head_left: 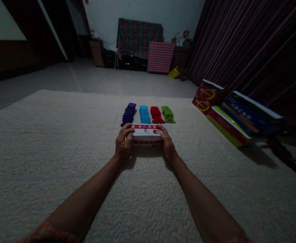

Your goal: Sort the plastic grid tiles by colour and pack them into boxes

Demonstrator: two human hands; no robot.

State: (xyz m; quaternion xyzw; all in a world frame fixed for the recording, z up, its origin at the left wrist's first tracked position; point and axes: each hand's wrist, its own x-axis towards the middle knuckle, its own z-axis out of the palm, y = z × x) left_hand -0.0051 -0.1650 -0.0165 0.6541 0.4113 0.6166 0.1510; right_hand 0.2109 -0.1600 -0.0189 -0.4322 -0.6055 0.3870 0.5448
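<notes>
Between my two hands is a small white and red cardboard box [147,134] with printed lettering and a dark handwritten mark on it. My left hand [124,142] grips its left end, and my right hand [167,143] grips the right end. Just beyond the box, four-sided clusters of small knobbly plastic pieces lie in separate rows: dark purple pieces [129,114], light blue pieces [144,114], red pieces [156,114] and green pieces [168,114]. The box hides the near ends of some rows. Whether anything is inside the box cannot be seen.
A cream quilted mat [62,141] covers the floor under everything. To the right stand red cartons [207,96] and a blue carton [249,113], near a dark striped curtain [229,44]. Against the back wall is a low cabinet [132,63] with a checkered cloth [160,56].
</notes>
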